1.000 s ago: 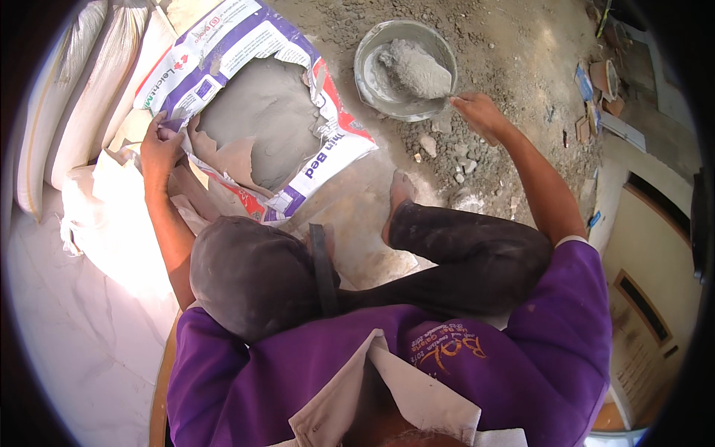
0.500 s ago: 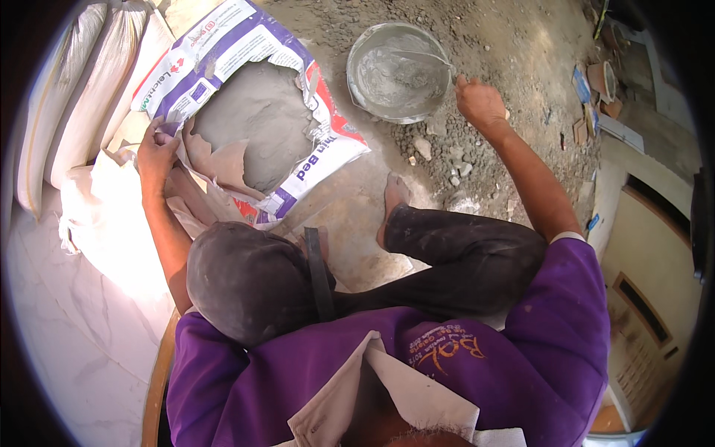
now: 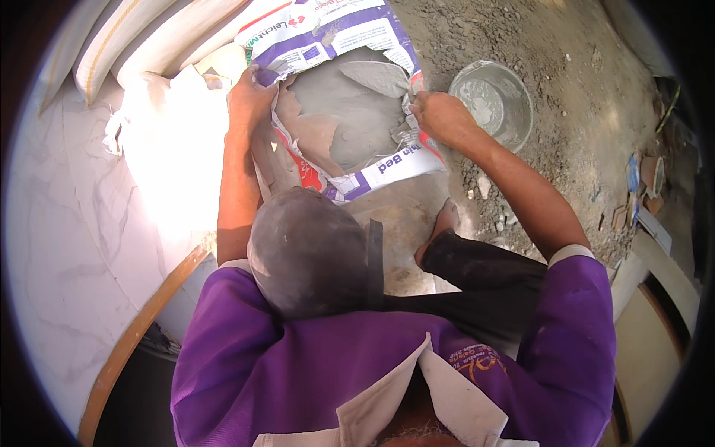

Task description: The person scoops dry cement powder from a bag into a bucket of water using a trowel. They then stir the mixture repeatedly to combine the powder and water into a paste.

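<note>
A torn-open paper bag [image 3: 365,37] of grey powder [image 3: 363,123] lies in front of me. My left hand [image 3: 252,98] is closed on the bag's left edge. Closed around the handle of a trowel, my right hand [image 3: 445,118] is over the bag's right side. The leaf-shaped trowel blade [image 3: 376,77], coated grey, reaches into the opening, over the powder. Most of the handle is hidden in my fingers. Just right of that hand stands a bucket [image 3: 519,118] with wet grey mix inside.
Several full pale sacks [image 3: 167,45] lie at the far left, beside a sunlit white sack [image 3: 175,138]. A marbled white slab [image 3: 67,246] covers the left side. Rough soil [image 3: 573,141] with stones lies to the right. My bare foot [image 3: 441,227] rests near the bag.
My right hand has moved left from the bucket to the bag, bringing the trowel over the powder. My left hand stays on the bag's edge. The whole view has shifted.
</note>
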The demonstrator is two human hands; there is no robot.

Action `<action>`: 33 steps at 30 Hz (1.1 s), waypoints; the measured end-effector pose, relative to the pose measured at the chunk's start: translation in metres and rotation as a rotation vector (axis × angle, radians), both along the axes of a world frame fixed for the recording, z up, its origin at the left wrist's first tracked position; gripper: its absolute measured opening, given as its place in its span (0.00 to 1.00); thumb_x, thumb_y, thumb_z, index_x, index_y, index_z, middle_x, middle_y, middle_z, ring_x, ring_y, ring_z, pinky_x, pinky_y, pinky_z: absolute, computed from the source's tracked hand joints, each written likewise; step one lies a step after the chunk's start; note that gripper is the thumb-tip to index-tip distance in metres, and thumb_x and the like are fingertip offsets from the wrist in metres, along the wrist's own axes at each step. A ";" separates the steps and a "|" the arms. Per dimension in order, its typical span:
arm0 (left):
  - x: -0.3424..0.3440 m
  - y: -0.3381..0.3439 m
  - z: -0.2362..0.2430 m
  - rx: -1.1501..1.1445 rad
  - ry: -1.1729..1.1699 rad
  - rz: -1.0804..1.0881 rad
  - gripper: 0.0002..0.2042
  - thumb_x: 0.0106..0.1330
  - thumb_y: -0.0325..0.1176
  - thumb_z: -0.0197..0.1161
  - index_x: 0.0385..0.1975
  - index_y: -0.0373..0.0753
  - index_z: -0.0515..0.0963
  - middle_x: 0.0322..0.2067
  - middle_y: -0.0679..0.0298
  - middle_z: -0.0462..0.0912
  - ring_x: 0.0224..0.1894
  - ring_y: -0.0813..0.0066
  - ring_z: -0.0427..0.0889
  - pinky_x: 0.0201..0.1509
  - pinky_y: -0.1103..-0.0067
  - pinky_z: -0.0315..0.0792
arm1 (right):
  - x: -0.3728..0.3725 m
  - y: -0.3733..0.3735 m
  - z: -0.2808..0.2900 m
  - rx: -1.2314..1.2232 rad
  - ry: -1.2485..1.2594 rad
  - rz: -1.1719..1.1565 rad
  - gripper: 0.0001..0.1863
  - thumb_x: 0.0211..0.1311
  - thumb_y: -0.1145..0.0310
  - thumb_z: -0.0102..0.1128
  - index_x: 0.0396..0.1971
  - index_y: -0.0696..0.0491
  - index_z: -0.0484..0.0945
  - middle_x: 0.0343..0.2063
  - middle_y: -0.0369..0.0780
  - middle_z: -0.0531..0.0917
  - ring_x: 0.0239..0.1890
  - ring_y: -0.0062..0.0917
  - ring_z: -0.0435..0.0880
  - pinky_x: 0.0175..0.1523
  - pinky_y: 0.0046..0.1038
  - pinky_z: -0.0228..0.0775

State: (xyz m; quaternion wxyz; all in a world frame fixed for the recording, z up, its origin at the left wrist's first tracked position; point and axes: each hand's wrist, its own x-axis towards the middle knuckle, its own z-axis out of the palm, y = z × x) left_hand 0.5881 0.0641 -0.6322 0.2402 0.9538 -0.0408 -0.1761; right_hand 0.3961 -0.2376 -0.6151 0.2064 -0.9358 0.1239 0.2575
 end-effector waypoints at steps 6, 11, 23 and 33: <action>-0.014 0.007 -0.022 -0.136 -0.173 -0.097 0.30 0.56 0.34 0.65 0.61 0.35 0.70 0.33 0.53 0.83 0.38 0.57 0.82 0.46 0.68 0.74 | 0.066 0.049 -0.100 0.012 -0.207 -0.174 0.18 0.69 0.60 0.46 0.45 0.60 0.75 0.39 0.58 0.82 0.45 0.52 0.82 0.52 0.47 0.72; -0.025 0.014 -0.023 -0.210 -0.253 -0.096 0.28 0.58 0.29 0.61 0.62 0.35 0.69 0.25 0.62 0.80 0.29 0.71 0.79 0.38 0.74 0.74 | 0.076 0.081 -0.102 0.117 -0.181 -0.273 0.20 0.67 0.58 0.48 0.46 0.59 0.77 0.40 0.57 0.83 0.47 0.50 0.82 0.55 0.46 0.71; -0.027 0.014 -0.026 -0.249 -0.184 -0.052 0.27 0.59 0.31 0.63 0.61 0.40 0.69 0.34 0.52 0.83 0.38 0.54 0.83 0.46 0.66 0.74 | 0.043 0.138 -0.128 0.545 -0.017 -0.218 0.20 0.65 0.57 0.49 0.41 0.59 0.81 0.41 0.54 0.83 0.44 0.44 0.83 0.53 0.40 0.72; -0.023 0.014 -0.021 -0.252 -0.227 -0.082 0.26 0.59 0.30 0.64 0.60 0.37 0.71 0.27 0.60 0.80 0.30 0.68 0.80 0.39 0.73 0.74 | 0.035 0.083 -0.095 0.702 0.132 -0.223 0.20 0.66 0.58 0.50 0.39 0.60 0.82 0.35 0.49 0.84 0.36 0.38 0.84 0.47 0.33 0.74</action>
